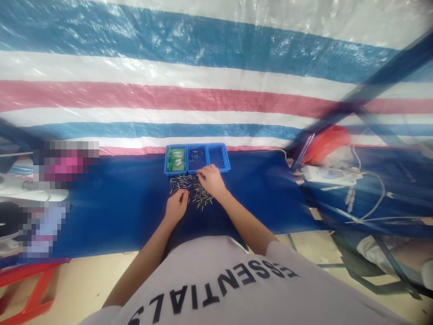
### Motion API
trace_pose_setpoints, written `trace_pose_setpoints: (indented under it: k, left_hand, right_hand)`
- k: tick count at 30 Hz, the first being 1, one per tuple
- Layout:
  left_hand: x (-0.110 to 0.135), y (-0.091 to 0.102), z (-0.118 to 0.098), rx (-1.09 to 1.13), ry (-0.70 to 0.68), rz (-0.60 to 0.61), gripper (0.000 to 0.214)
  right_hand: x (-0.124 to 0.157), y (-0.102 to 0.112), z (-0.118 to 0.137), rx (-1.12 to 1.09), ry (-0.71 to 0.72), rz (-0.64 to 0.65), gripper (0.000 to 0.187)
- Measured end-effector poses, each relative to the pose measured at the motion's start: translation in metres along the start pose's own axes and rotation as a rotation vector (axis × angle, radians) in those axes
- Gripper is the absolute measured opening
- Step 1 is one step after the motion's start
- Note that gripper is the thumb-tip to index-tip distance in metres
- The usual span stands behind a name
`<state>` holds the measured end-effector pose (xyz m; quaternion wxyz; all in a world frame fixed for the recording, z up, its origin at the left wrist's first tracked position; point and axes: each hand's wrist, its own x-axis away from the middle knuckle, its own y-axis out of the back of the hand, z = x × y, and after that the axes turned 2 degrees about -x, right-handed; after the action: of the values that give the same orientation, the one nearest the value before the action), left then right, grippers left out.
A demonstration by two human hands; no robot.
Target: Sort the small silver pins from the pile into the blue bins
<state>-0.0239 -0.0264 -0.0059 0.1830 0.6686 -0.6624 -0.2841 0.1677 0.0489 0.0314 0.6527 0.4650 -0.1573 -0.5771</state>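
In the head view, the left hand curls its fingers at the heap of metal pins on the blue surface; the right hand bends its fingers by the front of the blue tray. Their exact opening, and whether either pinches a pin, I cannot tell

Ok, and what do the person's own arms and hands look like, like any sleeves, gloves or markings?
The left hand and right hand are both bare, with no gloves visible. The forearms are uncovered, and I see no watch or bracelet. The short sleeves belong to a pale greyish shirt with large dark lettering reading ESSENTIALS, upside down in this view.
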Motion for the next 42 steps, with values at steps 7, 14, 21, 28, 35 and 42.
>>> trace_pose_setpoints:
  k: [7, 14, 21, 28, 35, 42]
  left_hand:
    - [0.001, 0.001, -0.002, -0.010, 0.015, -0.020, 0.030]
    - [0.002, 0.003, -0.004, -0.007, 0.016, -0.014, 0.030]
    - [0.001, 0.005, -0.006, -0.008, 0.010, -0.004, 0.029]
    - [0.001, 0.004, -0.006, -0.007, 0.011, -0.014, 0.029]
    - [0.001, 0.004, -0.006, -0.014, 0.010, -0.004, 0.030]
    - [0.001, 0.004, -0.006, -0.007, 0.009, -0.011, 0.031]
  right_hand:
    - [-0.081, 0.004, 0.004, 0.218, -0.099, 0.348, 0.025]
    - [-0.095, -0.006, 0.005, 0.261, -0.110, 0.441, 0.022]
    - [-0.101, -0.008, 0.003, 0.274, -0.124, 0.479, 0.024]
    - [-0.100, -0.005, 0.001, 0.264, -0.095, 0.473, 0.026]
    - [-0.101, -0.006, 0.001, 0.272, -0.092, 0.476, 0.026]
    - [-0.101, -0.004, 0.003, 0.283, -0.078, 0.481, 0.024]
